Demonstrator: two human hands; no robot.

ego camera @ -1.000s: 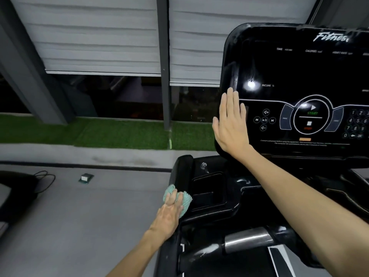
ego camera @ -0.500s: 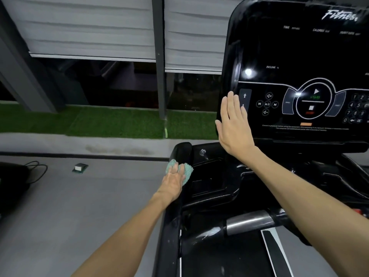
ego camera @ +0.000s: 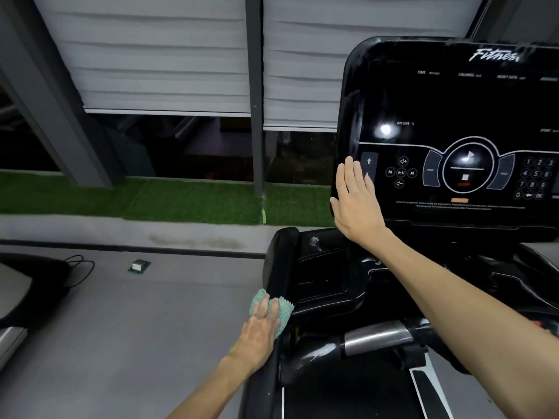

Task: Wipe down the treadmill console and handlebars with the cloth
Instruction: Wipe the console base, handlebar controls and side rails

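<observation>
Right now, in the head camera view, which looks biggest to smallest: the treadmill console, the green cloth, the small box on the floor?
1. treadmill console, by far.
2. green cloth.
3. small box on the floor, though it lies farther away, so its real size is unsure.

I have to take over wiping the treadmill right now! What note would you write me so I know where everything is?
Left hand: fingers flat, pressing the teal cloth against the outer side of the black left side arm.
Right hand: open, palm flat on the console at its lower left edge, holding nothing.
Done: cannot tell which surfaces are already wiped.
Left: console face, silver handlebar, other bars.
</observation>
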